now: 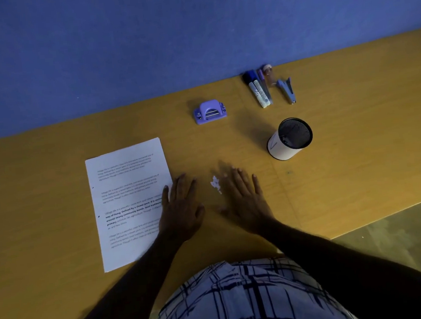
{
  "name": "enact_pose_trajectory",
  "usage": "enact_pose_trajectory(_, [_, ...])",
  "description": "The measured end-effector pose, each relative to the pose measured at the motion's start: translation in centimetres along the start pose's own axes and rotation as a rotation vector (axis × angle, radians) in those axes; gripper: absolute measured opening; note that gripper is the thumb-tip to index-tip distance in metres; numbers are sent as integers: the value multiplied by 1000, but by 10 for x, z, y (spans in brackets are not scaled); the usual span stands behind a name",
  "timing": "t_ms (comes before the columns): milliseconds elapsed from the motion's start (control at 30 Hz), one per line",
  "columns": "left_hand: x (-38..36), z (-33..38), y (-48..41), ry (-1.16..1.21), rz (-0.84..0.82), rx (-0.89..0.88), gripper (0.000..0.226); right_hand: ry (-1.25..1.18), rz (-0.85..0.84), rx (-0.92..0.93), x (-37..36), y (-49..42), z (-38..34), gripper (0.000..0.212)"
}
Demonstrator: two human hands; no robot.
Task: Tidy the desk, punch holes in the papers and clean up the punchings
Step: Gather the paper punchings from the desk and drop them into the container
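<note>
Punchings (216, 184) lie in a small heap on the bench (356, 151) between my flat, open left hand (180, 209) and right hand (245, 202); I'd sweep both inward gently, palms low, so none scatter.

Head-worn, steeply downward, seemingly near desk (356, 151)
</note>
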State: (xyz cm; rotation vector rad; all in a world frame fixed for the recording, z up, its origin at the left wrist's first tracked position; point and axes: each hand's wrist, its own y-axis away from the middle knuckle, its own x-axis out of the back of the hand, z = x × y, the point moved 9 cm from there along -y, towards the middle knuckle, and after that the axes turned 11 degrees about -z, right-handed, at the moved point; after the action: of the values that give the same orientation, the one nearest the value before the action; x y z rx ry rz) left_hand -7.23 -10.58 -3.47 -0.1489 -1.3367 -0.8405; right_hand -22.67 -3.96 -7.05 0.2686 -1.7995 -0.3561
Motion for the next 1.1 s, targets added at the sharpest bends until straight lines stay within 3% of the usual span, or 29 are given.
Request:
enact_pose_trajectory(167, [1,-5,5,46,25,17,71,-51,12,-79,16,-14,37,104])
enact_pose_trajectory(400, [-2,-11,9,1,0,57,68,-8,14,-23,28,-46,29,105])
enact_pose_trajectory(500, [1,-12,10,-9,6,59,66,-12,0,13,32,-56,22,98])
enact_pose_trajectory(767, [2,-5,5,-4,-6,37,64,-19,43,256,41,-48,-4,56])
enact_pose_trajectory(900, [8,6,-1,23,38,-18,59,-45,93,286,44,-39,-16,39])
enact_pose_trajectory(1000, [9,14,-11,38,39,-35,57,-133,86,254,46,-37,-12,41])
enact_pose_trajectory(1100, [3,20,-22,16,-26,-30,60,-135,68,176,45,-36,1,57])
